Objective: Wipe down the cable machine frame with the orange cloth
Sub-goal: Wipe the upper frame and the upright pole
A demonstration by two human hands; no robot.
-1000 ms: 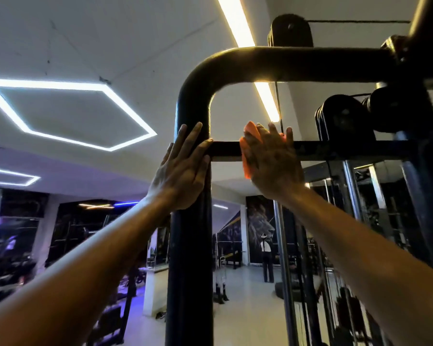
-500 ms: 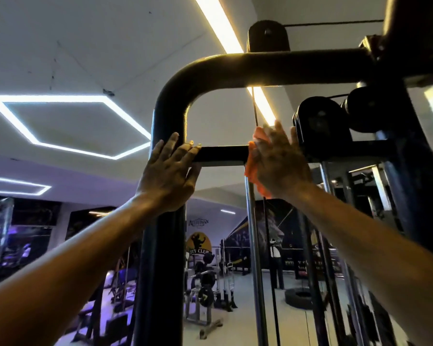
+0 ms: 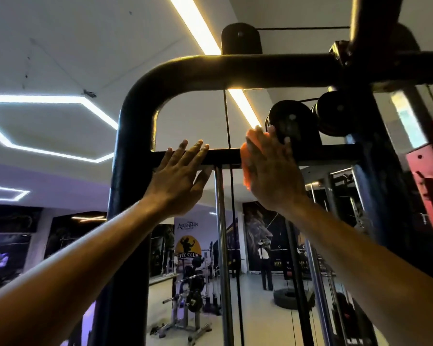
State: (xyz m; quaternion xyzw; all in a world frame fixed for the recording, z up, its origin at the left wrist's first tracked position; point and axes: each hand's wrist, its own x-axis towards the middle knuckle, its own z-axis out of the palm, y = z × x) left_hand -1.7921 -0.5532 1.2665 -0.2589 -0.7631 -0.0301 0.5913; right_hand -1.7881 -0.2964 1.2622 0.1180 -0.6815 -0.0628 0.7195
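Both hands up on the cable machine frame [image 3: 135, 171], cloth pressed to its crossbar [image 3: 223, 157].

Two black pulleys [image 3: 291, 123] sit just right of the right fingertips, a thin cable [image 3: 226, 121] and a steel guide rod [image 3: 221, 233] run between the hands; the orange cloth [image 3: 246, 161] lies flat between the right hand [image 3: 270, 171] and the crossbar, only its left edge showing; right fingers spread, palm pinning the cloth; left hand [image 3: 178, 181] released, flat against the crossbar, holding nothing.
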